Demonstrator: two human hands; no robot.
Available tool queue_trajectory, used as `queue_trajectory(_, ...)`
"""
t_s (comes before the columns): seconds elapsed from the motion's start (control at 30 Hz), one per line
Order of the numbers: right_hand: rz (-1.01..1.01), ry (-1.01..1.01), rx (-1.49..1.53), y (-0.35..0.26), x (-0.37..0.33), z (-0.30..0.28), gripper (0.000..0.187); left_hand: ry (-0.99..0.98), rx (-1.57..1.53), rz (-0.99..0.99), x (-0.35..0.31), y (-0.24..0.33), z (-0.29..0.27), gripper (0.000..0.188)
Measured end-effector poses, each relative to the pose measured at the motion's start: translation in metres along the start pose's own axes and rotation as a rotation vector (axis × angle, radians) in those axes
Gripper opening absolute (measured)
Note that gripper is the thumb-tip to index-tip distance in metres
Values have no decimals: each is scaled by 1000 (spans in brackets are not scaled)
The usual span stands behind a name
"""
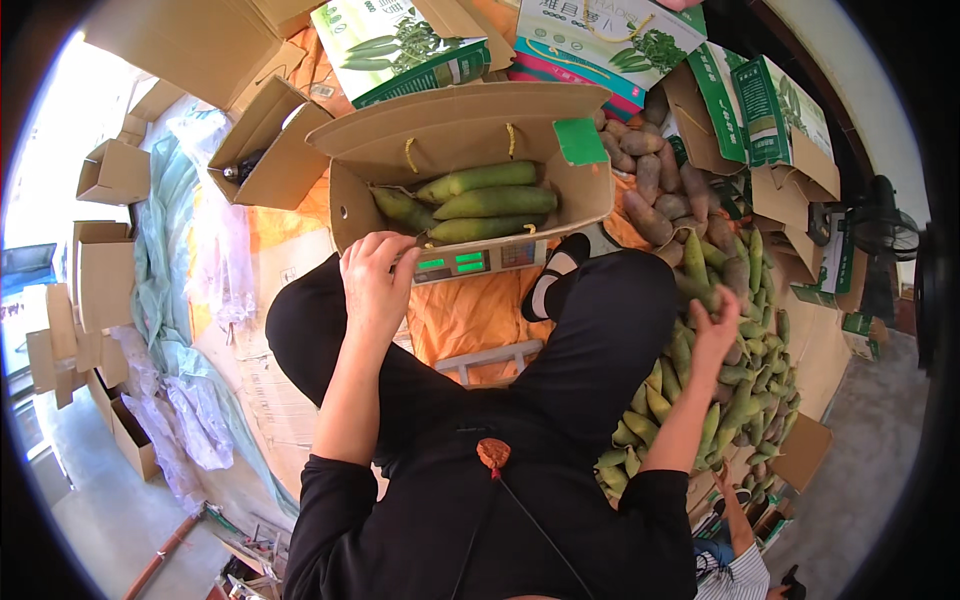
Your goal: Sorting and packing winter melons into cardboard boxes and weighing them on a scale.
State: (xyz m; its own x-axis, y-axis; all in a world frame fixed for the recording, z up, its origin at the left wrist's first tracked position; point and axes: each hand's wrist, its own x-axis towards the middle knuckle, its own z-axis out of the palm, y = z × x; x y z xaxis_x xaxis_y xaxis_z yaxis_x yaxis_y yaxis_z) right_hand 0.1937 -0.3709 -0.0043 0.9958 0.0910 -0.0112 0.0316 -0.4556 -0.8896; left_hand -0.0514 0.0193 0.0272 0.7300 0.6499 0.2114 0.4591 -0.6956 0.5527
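An open cardboard box (pixel 470 105) with yellow rope handles stands before me, several long green radishes (pixel 497 203) lying in it. Below its near side shows a scale (pixel 470 263) with lit green displays. My left hand (pixel 378 275) is closed over the box's near left rim, fingers bent, thumb outside. To my right, my right hand (pixel 714 328) hovers at a large heap of green radishes (pixel 755 372). Its fingers are apart, close to one radish, and no radish is visibly in its grasp.
Brownish-red radishes (pixel 650 180) lie beyond the green heap. Printed cartons (pixel 400 45) and green-white boxes (pixel 790 110) stand at the back. A smaller box (pixel 265 150) sits left. Plastic sheeting (pixel 165 230) runs along the left; a black fan (pixel 885 225) stands right. Another person (pixel 735 570) is at lower right.
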Motion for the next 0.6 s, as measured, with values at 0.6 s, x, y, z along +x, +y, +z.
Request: queue_trajectory(0.6, -899, -572, -39, -256, -20, 141, 48, 30, -66, 1, -3, -4, 1, 10)
